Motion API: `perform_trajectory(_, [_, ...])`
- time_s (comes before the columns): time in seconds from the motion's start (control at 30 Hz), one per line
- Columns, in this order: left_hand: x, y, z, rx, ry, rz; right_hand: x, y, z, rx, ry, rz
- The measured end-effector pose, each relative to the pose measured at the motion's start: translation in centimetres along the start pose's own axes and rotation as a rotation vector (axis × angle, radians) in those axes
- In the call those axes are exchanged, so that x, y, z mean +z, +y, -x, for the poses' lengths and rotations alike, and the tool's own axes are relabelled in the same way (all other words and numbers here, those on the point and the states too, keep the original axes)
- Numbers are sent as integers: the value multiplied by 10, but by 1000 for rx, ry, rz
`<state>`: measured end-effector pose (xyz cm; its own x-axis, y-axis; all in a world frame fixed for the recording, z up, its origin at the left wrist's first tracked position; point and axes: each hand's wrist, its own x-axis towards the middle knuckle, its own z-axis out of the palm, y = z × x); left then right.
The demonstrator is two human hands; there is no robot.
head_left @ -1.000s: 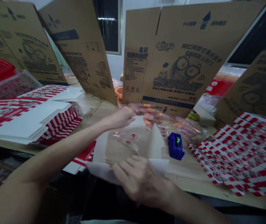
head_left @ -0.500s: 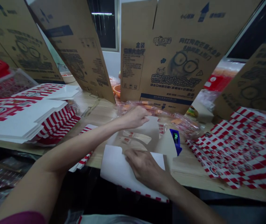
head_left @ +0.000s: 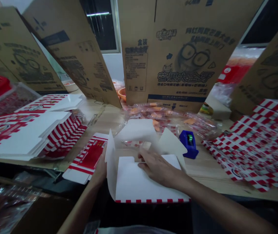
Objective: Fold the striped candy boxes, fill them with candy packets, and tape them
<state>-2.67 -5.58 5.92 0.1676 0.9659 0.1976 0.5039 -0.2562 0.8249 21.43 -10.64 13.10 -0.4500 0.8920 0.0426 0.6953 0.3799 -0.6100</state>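
Observation:
A white cardboard box point(head_left: 148, 185) with a red-striped lower edge lies unfolded at the table's front edge, its flaps raised. My right hand point(head_left: 155, 165) is closed over the top edge of its front panel, fingers curled toward the inside. Inside the box, small clear-wrapped packets point(head_left: 137, 144) lie partly behind my fingers. My left hand point(head_left: 101, 167) is against the outside of the upright left flap point(head_left: 111, 156); its fingers are mostly hidden. Beside that hand, a flat red-and-white printed carton point(head_left: 90, 156) rests on the table.
A blue tape dispenser point(head_left: 189, 144) stands right of the box. Bagged orange items point(head_left: 153, 112) lie behind it. Stacked striped cartons point(head_left: 31, 130) are at left, checkered ones point(head_left: 253, 146) at right. Tall brown cardboard sheets point(head_left: 168, 65) stand across the back.
My left hand has withdrawn from the back of the box to its left side. The left flap now stands up. My right hand stays at the front panel, and the view has shifted.

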Motion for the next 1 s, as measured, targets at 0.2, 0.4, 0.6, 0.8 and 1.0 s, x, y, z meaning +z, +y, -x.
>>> perform_trajectory(0.2, [18, 27, -3, 39, -84, 36, 10, -3, -11, 79, 104, -195])
perform_trajectory(0.4, [21, 40, -12, 50, -37, -269, 7, -3, -8, 76, 53, 5])
perform_trajectory(0.6, [26, 42, -10, 95, -91, -323, -1, -15, 6, -215, 120, 321])
perform_trajectory(0.8, [25, 30, -14, 120, -24, -353, -43, 37, 51, -231, 1191, -147])
perform_trajectory(1.0, [32, 35, -17, 118, -52, -289, -20, 105, 38, 64, 647, -673])
